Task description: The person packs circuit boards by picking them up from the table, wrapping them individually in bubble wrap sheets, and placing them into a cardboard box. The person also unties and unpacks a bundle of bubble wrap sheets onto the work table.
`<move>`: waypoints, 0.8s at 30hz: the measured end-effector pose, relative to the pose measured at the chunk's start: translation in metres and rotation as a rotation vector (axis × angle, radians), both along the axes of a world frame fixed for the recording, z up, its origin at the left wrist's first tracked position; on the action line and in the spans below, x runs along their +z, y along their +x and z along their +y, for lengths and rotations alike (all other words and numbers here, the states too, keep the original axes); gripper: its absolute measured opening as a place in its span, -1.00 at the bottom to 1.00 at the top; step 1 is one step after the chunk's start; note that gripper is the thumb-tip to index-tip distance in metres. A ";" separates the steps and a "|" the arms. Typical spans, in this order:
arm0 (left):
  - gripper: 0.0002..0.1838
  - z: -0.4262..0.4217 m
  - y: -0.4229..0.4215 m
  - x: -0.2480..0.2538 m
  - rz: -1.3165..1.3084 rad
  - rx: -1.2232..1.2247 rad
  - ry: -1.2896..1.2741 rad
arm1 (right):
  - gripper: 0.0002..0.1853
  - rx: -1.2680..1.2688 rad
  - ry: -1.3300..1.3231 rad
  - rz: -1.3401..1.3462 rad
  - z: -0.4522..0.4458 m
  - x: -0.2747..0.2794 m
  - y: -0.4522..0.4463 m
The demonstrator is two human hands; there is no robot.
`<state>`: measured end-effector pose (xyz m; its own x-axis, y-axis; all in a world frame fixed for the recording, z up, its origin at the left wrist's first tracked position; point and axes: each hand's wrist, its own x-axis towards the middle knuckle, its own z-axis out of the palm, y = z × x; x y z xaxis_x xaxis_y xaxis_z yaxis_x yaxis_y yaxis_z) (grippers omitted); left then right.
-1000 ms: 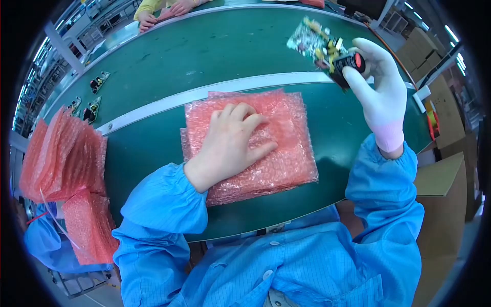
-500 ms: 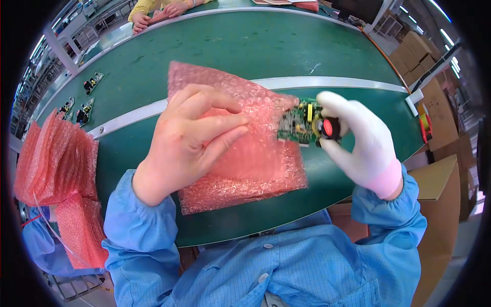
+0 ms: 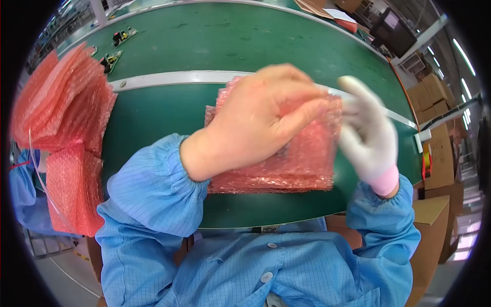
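Bare, my left hand [image 3: 263,117] pinches the upper right edge of a pink bubble-wrap bag [image 3: 312,148] between thumb and fingers. A dark patch shows faintly through the bag, and the circuit board is not visible outside it. The bag lies on a small stack of similar bags on the green table. My right hand [image 3: 371,133], in a white glove, is beside the bag's right edge with its thumb and fingers apart. Motion blurs its fingertips, and nothing shows in its grasp.
A tall pile of pink bubble-wrap bags [image 3: 66,107] stands at the left. Circuit boards [image 3: 111,61] lie beyond the white rail [image 3: 174,78] crossing the green table [image 3: 153,117]. Cardboard boxes [image 3: 434,92], a monitor [image 3: 391,30] and a tape roll [image 3: 427,161] are at the right.
The circuit board, half outside the bag in my right hand before, has gone from sight into the bag. My right hand has let go. My left hand has moved right to the bag's edge.
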<state>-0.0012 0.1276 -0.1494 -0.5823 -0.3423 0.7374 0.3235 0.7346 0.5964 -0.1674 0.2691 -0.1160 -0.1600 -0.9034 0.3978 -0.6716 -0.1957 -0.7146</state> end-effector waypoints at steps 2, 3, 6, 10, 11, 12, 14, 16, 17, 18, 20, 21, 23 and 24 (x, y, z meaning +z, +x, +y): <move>-0.75 -0.010 0.004 0.006 0.055 0.094 -0.013 | -0.49 -0.123 -0.232 0.059 -0.007 0.009 -0.005; -0.75 -0.016 0.011 0.015 0.083 0.151 -0.060 | -0.43 -0.103 -0.310 0.138 -0.010 0.015 -0.005; -0.75 -0.036 0.024 0.026 0.143 0.180 0.010 | -0.44 0.248 -0.250 0.878 -0.031 0.035 0.014; -0.75 -0.038 0.036 0.037 0.130 0.226 0.063 | -0.63 0.379 0.114 0.882 -0.044 -0.024 0.032; -0.73 -0.039 0.039 0.039 0.108 0.246 0.041 | -0.67 0.383 0.080 0.895 -0.044 -0.025 0.031; -0.72 -0.040 0.041 0.041 0.086 0.265 0.020 | -0.67 0.375 0.077 0.853 -0.043 -0.026 0.030; -0.74 -0.052 0.043 0.040 0.069 0.260 0.057 | -0.67 0.341 0.079 0.766 -0.032 -0.023 0.022; -0.76 -0.054 0.039 0.041 0.073 0.275 -0.008 | -0.79 0.192 -0.042 0.833 -0.009 -0.002 0.007; -0.75 -0.055 0.040 0.042 0.016 0.348 -0.027 | -0.63 0.088 -0.099 0.779 0.008 0.015 -0.001; -0.74 -0.059 0.042 0.042 -0.041 0.413 -0.051 | -0.61 -0.028 -0.219 0.791 0.030 0.040 -0.007; -0.72 -0.069 0.042 0.038 -0.141 0.468 -0.126 | -0.69 -0.442 -0.062 0.785 0.112 0.083 -0.021; -0.72 -0.076 0.043 0.033 -0.217 0.478 -0.235 | -0.72 -0.632 0.045 0.774 0.153 0.104 -0.028; -0.70 -0.095 0.036 0.022 -0.328 0.459 -0.207 | -0.68 -0.850 -0.050 0.835 0.243 0.128 -0.075; -0.69 -0.102 0.032 0.015 -0.373 0.437 -0.069 | -0.66 -0.950 -0.104 0.877 0.283 0.137 -0.090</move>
